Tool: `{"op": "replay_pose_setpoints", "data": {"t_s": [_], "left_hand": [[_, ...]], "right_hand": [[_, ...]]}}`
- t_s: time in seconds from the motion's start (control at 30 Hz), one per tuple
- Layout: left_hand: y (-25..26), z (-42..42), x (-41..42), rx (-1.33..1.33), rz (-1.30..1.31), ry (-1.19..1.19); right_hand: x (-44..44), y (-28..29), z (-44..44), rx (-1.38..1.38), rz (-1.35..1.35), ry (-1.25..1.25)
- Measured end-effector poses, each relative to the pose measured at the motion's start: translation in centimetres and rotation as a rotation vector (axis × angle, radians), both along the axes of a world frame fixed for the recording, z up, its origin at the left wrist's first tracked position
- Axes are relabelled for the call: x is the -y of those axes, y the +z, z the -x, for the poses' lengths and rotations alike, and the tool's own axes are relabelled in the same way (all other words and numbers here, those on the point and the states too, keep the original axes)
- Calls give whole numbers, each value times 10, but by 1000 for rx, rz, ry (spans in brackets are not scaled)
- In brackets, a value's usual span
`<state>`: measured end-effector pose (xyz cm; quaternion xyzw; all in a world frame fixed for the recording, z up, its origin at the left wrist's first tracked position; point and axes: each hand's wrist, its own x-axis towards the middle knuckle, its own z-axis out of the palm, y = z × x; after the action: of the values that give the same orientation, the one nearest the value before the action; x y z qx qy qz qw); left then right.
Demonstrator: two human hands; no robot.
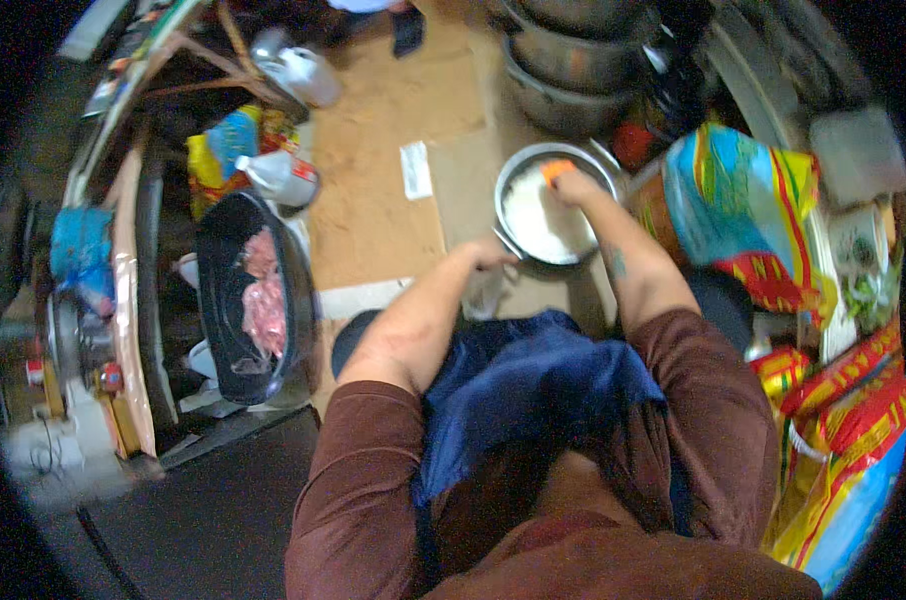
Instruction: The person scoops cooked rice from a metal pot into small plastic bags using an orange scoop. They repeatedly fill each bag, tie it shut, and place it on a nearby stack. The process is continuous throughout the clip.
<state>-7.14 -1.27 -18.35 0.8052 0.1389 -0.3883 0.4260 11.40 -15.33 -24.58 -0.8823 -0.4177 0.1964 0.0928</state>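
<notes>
A round metal pot (504, 196) with white contents, which look like rice, stands on the floor before me. My right hand (570, 187) is over the far part of the pot, closed on an orange object (555, 169), perhaps a scoop; its lower end is hidden. At the pot's near left side, my left hand (492, 255) is at the handle (507, 245), its fingers blurred. A clear plastic bag or container (485, 293) lies just below that hand.
A black tub (220, 300) with pink meat in plastic stands left. Large dark pots (573, 105) are stacked beyond the pot. Colourful printed sacks (745, 210) crowd the right. Flattened cardboard (370, 180) covers the floor, with a white jug (282, 178) beside it. Part of another person (408, 30) shows far ahead.
</notes>
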Motion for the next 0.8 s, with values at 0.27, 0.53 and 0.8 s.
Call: {"op": "replay_pose_setpoints", "data": {"t_s": [0.27,0.53,0.8], "left_hand": [[-7,-14,22,-84,-194,-152],[-17,-12,19,-101,-98,-58],[-9,-14,24,-6,-99,-122]], "right_hand": [[7,-56,18,-218,-57,194],[2,-31,-17,-82,141,179],[-10,-8,23,-245,161,648]]}}
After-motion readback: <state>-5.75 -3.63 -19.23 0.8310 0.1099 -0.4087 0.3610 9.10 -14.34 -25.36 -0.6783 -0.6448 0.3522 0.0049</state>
